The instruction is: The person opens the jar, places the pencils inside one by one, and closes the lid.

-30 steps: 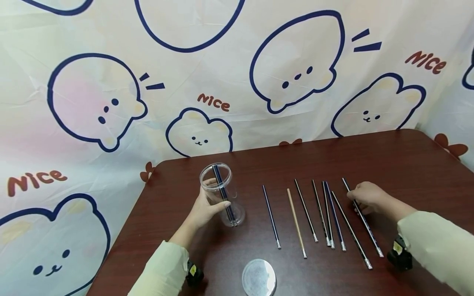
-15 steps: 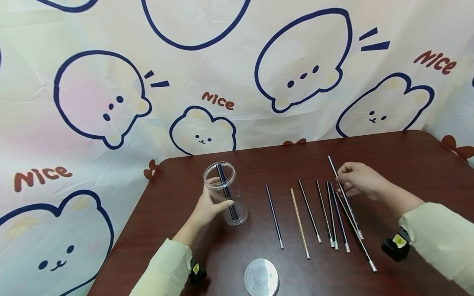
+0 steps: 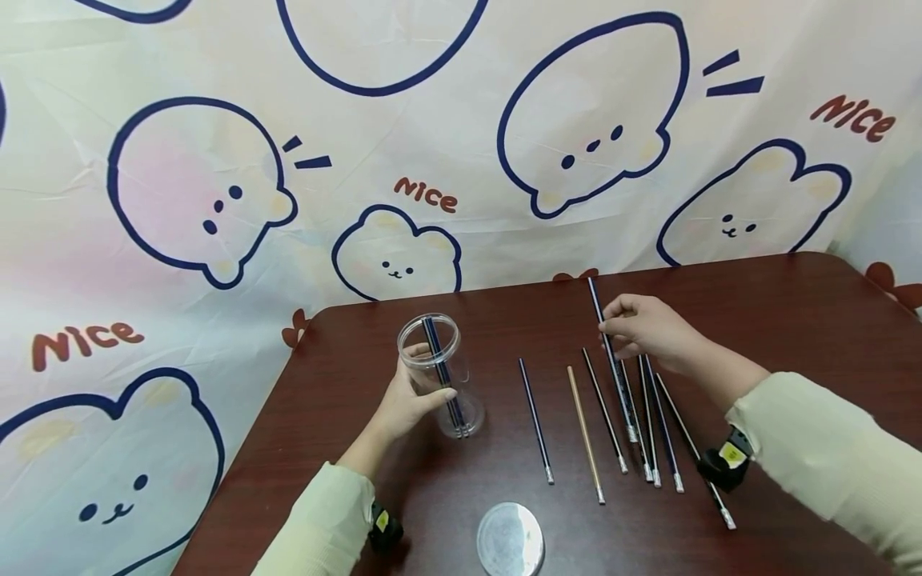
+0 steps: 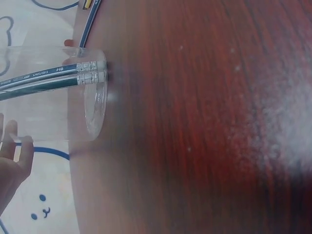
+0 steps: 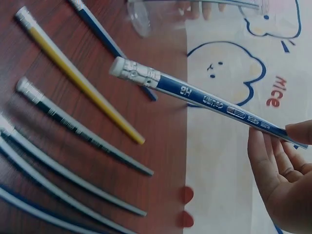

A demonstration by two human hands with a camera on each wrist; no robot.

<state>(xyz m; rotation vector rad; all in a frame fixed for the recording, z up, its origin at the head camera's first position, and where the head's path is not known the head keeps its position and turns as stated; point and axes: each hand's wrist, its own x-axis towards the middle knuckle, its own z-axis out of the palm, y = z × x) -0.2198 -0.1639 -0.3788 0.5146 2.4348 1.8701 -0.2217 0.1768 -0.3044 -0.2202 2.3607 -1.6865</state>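
Observation:
My left hand (image 3: 412,404) grips a clear plastic jar (image 3: 461,364) on the left of the table, its thumb across the near side. Inside the jar two dark pencils (image 4: 53,80) lean with their eraser ends at the bottom. My right hand (image 3: 644,328) pinches a blue HB pencil (image 5: 195,100) near its upper end, the white eraser pointing down over the row of pencils. On the table below lie a yellow pencil (image 3: 585,432), a dark blue pencil (image 3: 535,420) nearer the jar, and several dark pencils (image 3: 695,444) spread to the right.
A round clear lid (image 3: 510,540) lies at the front of the dark wooden table (image 3: 792,336). Behind the table hangs a pale cloth (image 3: 576,96) printed with cartoon bears. A small black wrist camera (image 3: 726,460) sits under the right sleeve.
My right hand has picked up the rightmost pencil and carried it left and up, across the other pencils. My left hand still holds the jar in place.

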